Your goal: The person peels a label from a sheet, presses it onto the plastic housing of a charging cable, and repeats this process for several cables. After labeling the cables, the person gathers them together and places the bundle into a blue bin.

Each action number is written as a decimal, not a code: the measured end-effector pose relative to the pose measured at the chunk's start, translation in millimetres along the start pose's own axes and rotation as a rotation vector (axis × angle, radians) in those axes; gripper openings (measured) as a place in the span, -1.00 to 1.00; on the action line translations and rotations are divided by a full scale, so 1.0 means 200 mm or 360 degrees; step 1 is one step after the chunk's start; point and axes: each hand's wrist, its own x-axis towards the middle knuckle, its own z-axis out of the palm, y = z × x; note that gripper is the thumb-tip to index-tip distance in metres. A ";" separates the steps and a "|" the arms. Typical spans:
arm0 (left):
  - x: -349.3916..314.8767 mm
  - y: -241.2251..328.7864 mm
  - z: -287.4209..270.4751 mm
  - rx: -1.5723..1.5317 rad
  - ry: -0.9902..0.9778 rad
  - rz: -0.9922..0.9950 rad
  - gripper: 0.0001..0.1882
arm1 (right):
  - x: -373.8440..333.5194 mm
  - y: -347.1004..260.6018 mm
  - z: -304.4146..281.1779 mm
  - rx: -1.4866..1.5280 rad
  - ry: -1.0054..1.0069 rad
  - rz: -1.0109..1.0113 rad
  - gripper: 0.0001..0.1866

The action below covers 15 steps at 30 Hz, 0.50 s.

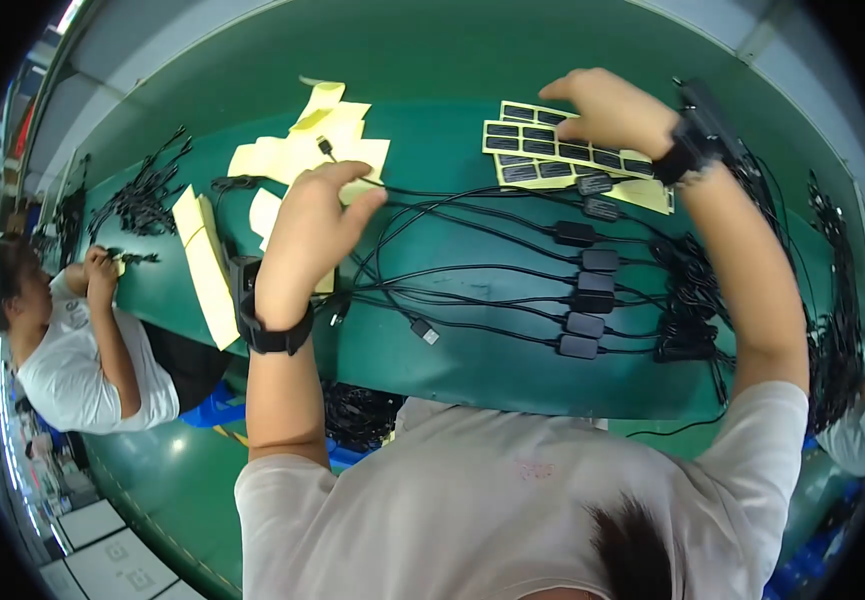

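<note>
on the green workbench [432, 360], my right hand [607, 110] reaches to the far right and its curled fingers rest on the yellow backing sheet of black rectangular labels [552, 150]; whether a label is already pinched between the fingertips i cannot tell. my left hand [312, 230] hovers at the middle of the bench, fingers loosely bent, seemingly pinching a thin black cable [357, 175] whose small plug [324, 146] lies just beyond on the pale paper, though the grip itself is hidden behind the knuckles. just right of that hand, a row of black cables with small box-shaped modules [584, 290] fans across the bench, one connector end [425, 331] pointing toward the near edge. by my reading the step in hand is the picking of a label from the sheet for the cable held in the left hand; the next move calls for a clean peel at a label's corner, then careful alignment on a module without creasing. spent yellow backing papers [302, 150] lie heaped at the far middle, with longer strips [207, 265] to the left. both wrists wear dark bands. a tangled mass of finished cables [832, 300] crowds the far right edge, another bundle [142, 195] sits far left, where a co-worker's hands [102, 265] handle cables of their own.
</note>
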 end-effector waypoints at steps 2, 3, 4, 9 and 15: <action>0.00 0.11 -0.01 0.0015 -0.0014 0.0103 -0.68 | 0.04 -0.01 0.07 -0.0023 -0.0258 0.0228 -0.53; 0.00 0.18 -0.02 0.0056 -0.0015 0.0175 -0.67 | 0.04 0.01 0.11 -0.0037 -0.0262 0.0250 -0.53; 0.01 0.24 -0.03 0.0098 -0.0015 0.0248 -0.66 | 0.03 0.04 0.16 -0.0040 -0.0268 0.0254 -0.54; 0.07 0.44 -0.04 0.0126 0.0010 0.0428 -0.67 | -0.03 0.08 0.16 0.0071 -0.0101 0.0223 -0.61; 0.23 0.60 0.12 -0.0002 0.0379 0.0838 -0.74 | -0.30 -0.24 -0.23 0.0736 0.0022 -0.0127 -0.65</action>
